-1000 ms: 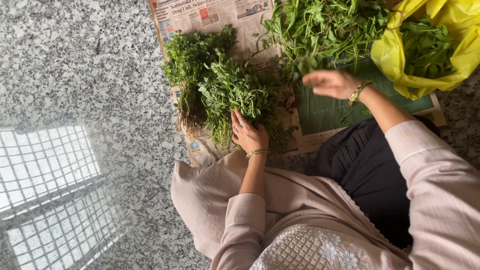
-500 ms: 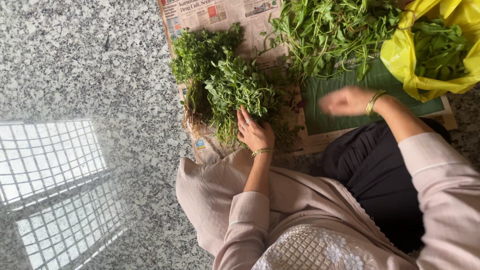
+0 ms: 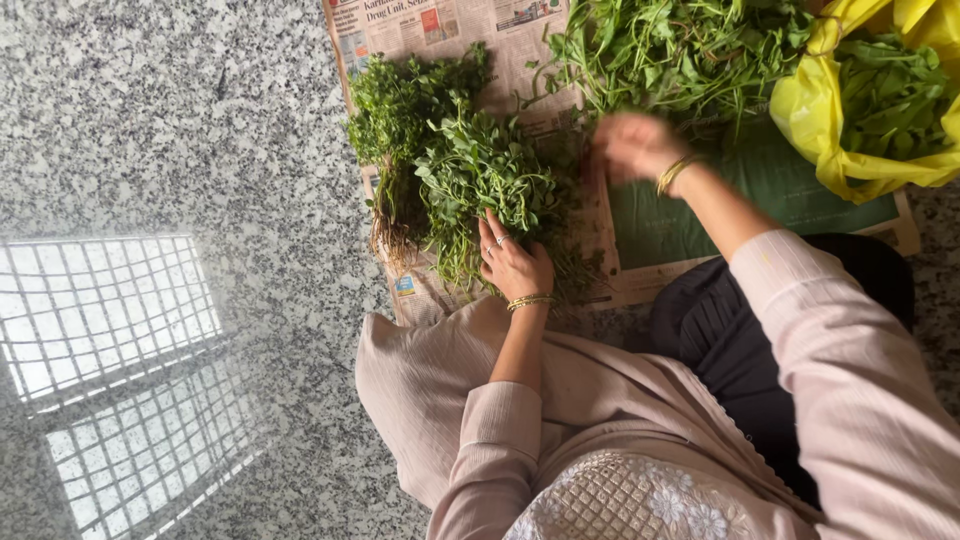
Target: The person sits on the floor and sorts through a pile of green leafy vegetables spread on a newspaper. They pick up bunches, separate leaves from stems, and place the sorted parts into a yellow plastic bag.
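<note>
A speckled grey granite floor fills the view, with a bright patch of window-grid light falling across its left side. Newspaper sheets are spread over the floor in front of the seated person.

The left hand lies palm down on the near end of a bundle of leafy green herbs, fingers spread and pressing on the stems rather than closed around them; rings show on two fingers and thin gold bangles sit at the wrist. The right hand is blurred above the paper, just right of that bundle and below a loose heap of greens. Its fingers seem curled, but I cannot tell whether it is holding anything. A gold bangle circles that wrist as well.

Left of the pressed bundle, touching it, lies a second darker bunch with pale roots trailing towards the person. A dark green mat lies under the right forearm. At the top right corner an open yellow plastic bag holds more green leaves. Pale pink sleeves and dark trousers fill the lower right.
</note>
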